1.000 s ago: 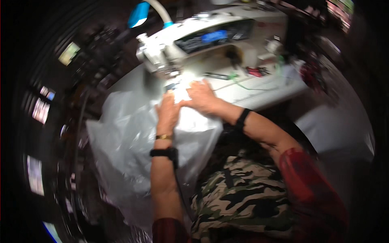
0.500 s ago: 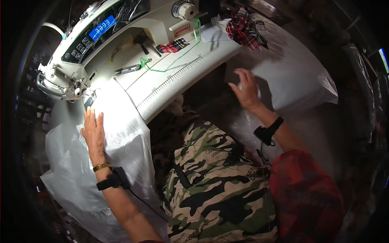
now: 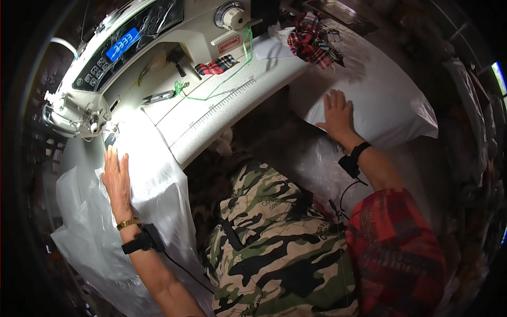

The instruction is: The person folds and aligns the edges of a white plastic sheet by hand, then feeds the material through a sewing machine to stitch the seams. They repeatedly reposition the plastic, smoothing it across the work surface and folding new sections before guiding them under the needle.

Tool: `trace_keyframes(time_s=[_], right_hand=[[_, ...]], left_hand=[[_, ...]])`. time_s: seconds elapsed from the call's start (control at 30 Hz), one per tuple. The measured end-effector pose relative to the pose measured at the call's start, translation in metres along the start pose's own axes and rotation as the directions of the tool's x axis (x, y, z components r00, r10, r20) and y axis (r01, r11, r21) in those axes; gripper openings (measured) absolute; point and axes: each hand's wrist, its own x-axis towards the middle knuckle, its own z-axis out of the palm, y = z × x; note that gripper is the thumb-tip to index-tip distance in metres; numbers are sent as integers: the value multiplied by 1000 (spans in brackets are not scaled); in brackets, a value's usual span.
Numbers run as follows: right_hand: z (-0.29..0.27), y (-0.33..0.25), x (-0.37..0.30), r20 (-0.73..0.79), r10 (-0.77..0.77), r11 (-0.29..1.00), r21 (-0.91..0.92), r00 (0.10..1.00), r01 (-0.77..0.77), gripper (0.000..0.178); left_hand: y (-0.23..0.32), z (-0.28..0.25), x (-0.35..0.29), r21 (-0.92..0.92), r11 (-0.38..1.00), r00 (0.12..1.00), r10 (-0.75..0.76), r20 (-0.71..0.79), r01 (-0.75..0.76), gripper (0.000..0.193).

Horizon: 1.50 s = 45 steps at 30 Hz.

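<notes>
My left hand [image 3: 116, 177] lies flat with fingers stretched on white plastic sheeting [image 3: 158, 185] that covers the left end of the sewing machine bed. Its fingertips reach close to the presser foot [image 3: 112, 136] under the machine head [image 3: 79, 113]. At the right, my right hand [image 3: 338, 117] is spread with fingers apart on a white plastic-covered surface [image 3: 393, 105]. Neither hand holds anything. Beyond my right hand is a bunched piece of red and black plaid cloth [image 3: 311, 43].
On the machine bed [image 3: 211, 113] are thread snips [image 3: 159, 96], tangled green string [image 3: 182, 87], a small plaid scrap [image 3: 216, 65] and a dark hammer-like tool [image 3: 182, 64]. The handwheel-like knob [image 3: 234, 17] is at the back. A camouflage apron [image 3: 280, 253] covers my lap.
My right hand has moved right and come down flat onto the white surface. My left hand stays on the sheeting by the presser foot. The whole view has shifted slightly.
</notes>
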Motion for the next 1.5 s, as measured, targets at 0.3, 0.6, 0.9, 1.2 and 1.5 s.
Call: trace_keyframes(time_s=[0.3,0.6,0.9,1.2,1.5], right_hand=[[28,-19,-6,-256,-202,971,-179,945,159,67],[-5,-5,-7,-459,-171,899,289,872,328,19],[-18,3,-1,-473,-224,876,285,852,388,16],[-52,37,-8,-456,37,758,593,889,272,14],[-98,6,-14,-475,59,593,724,878,352,16]], left_hand=[[0,1,0,16,1000,1000,3,-5,-3,60],[-5,3,3,-27,999,1000,16,-11,-17,61],[-6,-3,0,-95,995,999,28,-16,-30,62],[116,-132,-56,-898,269,876,434,-210,-349,72],[191,-166,-169,-824,-165,-35,975,-218,542,62]])
